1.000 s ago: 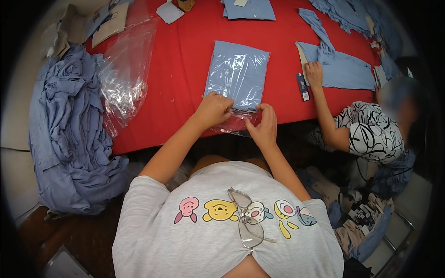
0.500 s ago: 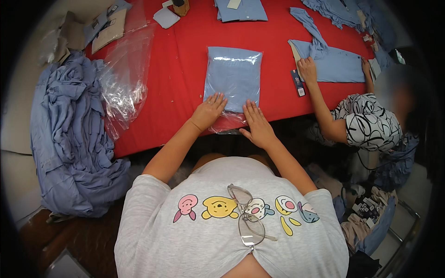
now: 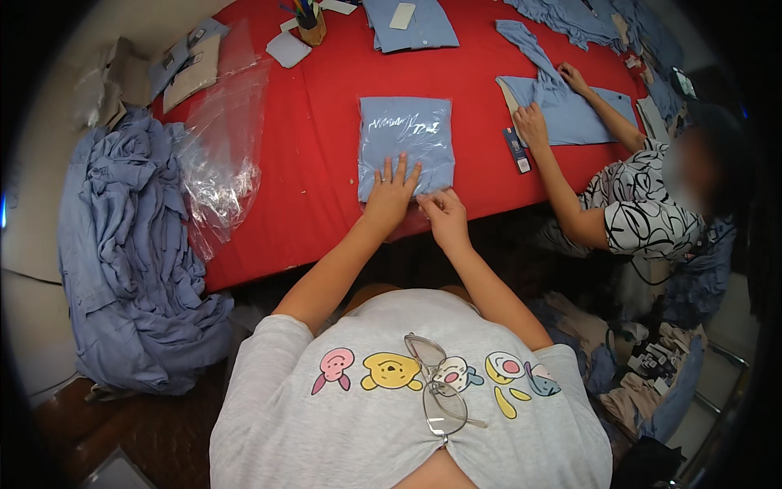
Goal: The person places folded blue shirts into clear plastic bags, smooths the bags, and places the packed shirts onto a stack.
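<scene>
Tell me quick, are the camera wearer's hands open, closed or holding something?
Left hand: open, fingers spread, lying on the packaged blue garment.
Right hand: fingers bent together at the garment's near edge; grip unclear.

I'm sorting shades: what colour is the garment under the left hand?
The bagged garment is light blue, head view.

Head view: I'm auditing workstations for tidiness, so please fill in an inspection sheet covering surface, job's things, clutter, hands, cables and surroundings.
Surface: red-covered table.
Job's things: folded blue garment in a clear bag, lying flat near the front edge.
Clutter: loose clear bags at the table's left; pen holder toward the back.
Hands: left hand spread flat on the bag; right hand bent at its near right corner, grip unclear.
Cables: thin dark line on the left wall, perhaps a cord.
Surroundings: blue garment heap beside the table at left; co-worker at right handling another blue garment.
</scene>
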`<state>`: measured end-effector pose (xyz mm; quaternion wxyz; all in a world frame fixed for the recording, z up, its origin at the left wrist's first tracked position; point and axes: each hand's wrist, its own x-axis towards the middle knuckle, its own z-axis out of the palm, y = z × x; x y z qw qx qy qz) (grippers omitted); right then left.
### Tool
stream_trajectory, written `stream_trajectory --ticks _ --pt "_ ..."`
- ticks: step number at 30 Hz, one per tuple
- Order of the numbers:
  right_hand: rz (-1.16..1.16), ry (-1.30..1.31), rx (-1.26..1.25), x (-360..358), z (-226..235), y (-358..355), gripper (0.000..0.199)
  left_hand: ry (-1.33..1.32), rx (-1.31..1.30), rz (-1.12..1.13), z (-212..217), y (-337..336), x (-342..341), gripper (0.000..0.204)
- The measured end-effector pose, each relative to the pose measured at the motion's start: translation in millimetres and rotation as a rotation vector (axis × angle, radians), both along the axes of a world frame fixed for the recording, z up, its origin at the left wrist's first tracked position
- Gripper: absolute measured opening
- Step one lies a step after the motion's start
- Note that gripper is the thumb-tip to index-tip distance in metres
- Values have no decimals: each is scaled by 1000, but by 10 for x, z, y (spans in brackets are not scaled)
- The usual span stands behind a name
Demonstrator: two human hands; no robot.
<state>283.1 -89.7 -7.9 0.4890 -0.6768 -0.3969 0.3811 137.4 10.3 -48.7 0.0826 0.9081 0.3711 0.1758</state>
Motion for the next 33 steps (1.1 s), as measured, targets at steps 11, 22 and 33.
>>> stream_trajectory --ticks 11,22,33 --pt "579 -894 590 -1241 1181 597 19 -1516 -1373 584 659 -114 -627 74" --pt "979 -976 435 -1347 382 271 18 -1688 -1545 761 356 -682 -852 66" --pt "988 -883 589 -1398 660 196 18 -1592 -1479 771 534 -535 -898 58"
